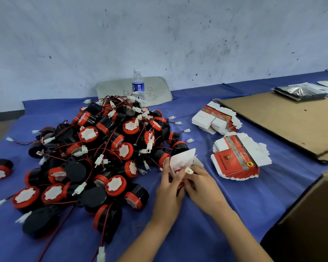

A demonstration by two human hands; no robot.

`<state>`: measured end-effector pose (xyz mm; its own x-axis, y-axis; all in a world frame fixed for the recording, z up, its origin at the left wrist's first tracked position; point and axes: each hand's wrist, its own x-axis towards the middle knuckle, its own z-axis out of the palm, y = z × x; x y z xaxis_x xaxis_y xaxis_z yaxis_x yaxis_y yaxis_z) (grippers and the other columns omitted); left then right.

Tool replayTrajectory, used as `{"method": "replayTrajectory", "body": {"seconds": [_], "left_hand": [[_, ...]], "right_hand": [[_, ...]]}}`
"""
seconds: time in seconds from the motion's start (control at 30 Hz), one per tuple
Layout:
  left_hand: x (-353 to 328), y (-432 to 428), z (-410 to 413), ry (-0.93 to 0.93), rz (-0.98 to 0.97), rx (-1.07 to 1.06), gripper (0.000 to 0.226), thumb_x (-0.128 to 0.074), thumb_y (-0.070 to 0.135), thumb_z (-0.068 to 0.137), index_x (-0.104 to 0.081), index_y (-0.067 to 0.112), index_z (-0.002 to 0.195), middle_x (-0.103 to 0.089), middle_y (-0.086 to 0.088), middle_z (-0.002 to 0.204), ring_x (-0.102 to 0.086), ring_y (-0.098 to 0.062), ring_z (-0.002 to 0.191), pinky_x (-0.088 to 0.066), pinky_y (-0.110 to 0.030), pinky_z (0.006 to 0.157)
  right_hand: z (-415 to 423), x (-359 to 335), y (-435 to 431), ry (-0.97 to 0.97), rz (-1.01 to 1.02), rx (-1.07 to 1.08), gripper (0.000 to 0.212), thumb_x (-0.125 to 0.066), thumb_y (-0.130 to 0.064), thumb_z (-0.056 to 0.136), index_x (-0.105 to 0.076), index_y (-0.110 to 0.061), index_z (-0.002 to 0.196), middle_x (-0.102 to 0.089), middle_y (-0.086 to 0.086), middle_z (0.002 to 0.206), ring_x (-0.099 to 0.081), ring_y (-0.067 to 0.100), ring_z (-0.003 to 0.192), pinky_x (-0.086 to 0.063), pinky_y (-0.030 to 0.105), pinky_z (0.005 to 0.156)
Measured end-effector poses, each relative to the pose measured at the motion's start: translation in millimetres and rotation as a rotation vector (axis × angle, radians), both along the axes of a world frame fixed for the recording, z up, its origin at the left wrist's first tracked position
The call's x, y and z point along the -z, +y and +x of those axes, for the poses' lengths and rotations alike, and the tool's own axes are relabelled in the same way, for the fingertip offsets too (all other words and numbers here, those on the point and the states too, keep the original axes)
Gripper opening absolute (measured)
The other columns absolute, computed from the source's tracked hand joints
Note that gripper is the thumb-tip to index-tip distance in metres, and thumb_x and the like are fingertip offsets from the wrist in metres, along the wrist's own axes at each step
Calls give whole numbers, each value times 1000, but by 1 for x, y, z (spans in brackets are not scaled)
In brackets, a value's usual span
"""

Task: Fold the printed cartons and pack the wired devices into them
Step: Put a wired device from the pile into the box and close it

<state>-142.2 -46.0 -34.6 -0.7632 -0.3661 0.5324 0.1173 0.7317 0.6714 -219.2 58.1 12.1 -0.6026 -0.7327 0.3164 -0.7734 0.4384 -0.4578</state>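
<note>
A printed carton is held just right of the pile of wired devices, at its near edge, low over the blue tabletop. The left hand is wrapped round the carton's left side, its grip closed on the card. The right hand is closed on a white plug, which is pinched at the carton's mouth. A sliver of red is glimpsed between the fingers, so one device's body is judged to be inside, though most of it is hidden.

The step in hand is taken to be tucking the lead in. It is best done with the thin wire coiled loosely and the plug laid on top of the device. That way the white flap, now standing open, can be folded down with nothing trapped under it.

The card is thin, printed red outside and plain white inside, and is likely to be creased if squeezed. The devices are squat black drums with red rims and white scalloped faces, and the red and black wires trailed from them are badly tangled. A fanned stack of flat cartons is seen further right of the pile, and a clear water bottle behind it.
</note>
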Motion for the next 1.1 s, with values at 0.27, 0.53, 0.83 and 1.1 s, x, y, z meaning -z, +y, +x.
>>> {"method": "replayTrajectory", "body": {"seconds": [0.27,0.53,0.83,1.1], "left_hand": [[-4,8,-5,-80,-132,-183,22,-69,15,88,-68,15,110,-29,-13,155,-67,-33,99,-54,-29,61],[0,8,-6,-86,-167,-183,9,-63,17,92,-63,11,99,-23,-13,157,-55,-35,121,-54,-34,83],[2,6,-7,-82,-156,-156,15,-60,19,94,-62,10,106,-18,-11,159,-40,-34,137,-50,-35,96],[-14,6,1,-65,-356,-183,12,-73,9,82,-63,9,89,-20,-9,159,-27,-36,143,-51,-42,96]], "right_hand": [[7,-11,20,103,-646,226,38,-58,3,88,-66,-19,117,-60,-7,93,-55,0,84,-39,2,75],[-1,-25,22,-74,-725,241,50,-69,0,84,-50,-45,97,-64,-5,93,-62,3,81,-48,10,66],[3,-6,15,-536,-1088,180,15,-45,-2,99,-33,-10,92,-73,11,95,-70,25,96,-56,38,87],[26,24,5,-415,-1004,243,37,-49,-6,97,-34,-33,77,-73,-4,100,-69,16,98,-55,23,76]]}}
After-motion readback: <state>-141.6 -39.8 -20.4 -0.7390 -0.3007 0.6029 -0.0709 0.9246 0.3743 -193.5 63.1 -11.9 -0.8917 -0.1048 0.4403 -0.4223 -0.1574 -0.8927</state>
